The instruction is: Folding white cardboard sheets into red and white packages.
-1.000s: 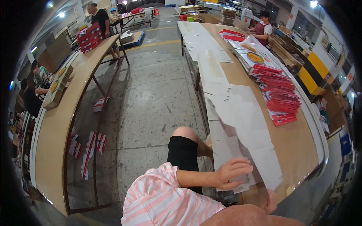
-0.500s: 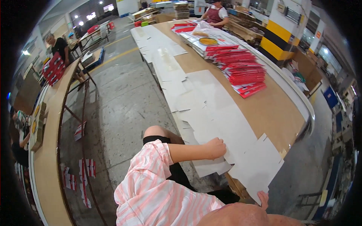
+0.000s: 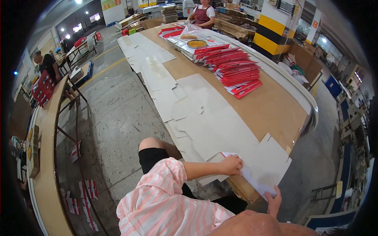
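A flat white cardboard blank (image 3: 252, 173) with a strip of red at its edge lies on the near end of the table. My left hand (image 3: 231, 164) reaches across from the left, its fingers curled closed on the blank's edge beside the red strip. At the blank's near corner is my right hand (image 3: 273, 200), thumb and fingers around the edge, partly hidden by my arm. Other white cardboard blanks (image 3: 204, 106) overlap in a long row up the table's left side.
A fanned stack of red-and-white cardboard pieces (image 3: 236, 70) lies on the brown tabletop (image 3: 252, 112). At the far end stands a person in a checked apron (image 3: 202, 16). A second long table (image 3: 49, 149) runs along the left, with a person in black (image 3: 49, 63) beyond it.
The view has shifted, moving the table leftward in the picture. A red-edged strip now shows by my left hand. My right hand has come further into sight at the blank's corner.
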Tool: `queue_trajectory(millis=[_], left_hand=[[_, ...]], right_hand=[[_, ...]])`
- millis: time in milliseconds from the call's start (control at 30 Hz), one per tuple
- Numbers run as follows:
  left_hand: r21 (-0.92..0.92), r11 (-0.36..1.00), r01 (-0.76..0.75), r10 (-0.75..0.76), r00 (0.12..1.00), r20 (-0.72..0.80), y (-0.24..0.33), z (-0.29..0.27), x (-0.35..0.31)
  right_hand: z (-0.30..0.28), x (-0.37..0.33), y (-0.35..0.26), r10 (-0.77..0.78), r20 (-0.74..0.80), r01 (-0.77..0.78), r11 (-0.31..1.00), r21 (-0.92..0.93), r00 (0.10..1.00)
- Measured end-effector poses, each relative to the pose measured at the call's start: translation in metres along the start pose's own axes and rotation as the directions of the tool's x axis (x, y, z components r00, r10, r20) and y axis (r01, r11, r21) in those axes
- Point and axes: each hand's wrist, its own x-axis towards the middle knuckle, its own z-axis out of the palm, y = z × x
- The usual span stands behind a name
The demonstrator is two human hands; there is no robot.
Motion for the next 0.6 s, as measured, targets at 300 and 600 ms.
queue_trajectory(millis=[300, 600], left_hand=[[0.340, 0.924, 0.178, -0.060, 0.942, -0.331, 0.022, 0.059, 0.011], [0.057, 0.933, 0.356, -0.313, 0.877, -0.364, 0.005, 0.022, -0.011]], right_hand=[[0.063, 0.017, 0.036, -0.475, -0.185, 0.022, 0.399, -0.917, 0.860], [0.024, -0.022, 0.007, 0.134, -0.721, 0.528, 0.594, 0.607, 0.679]])
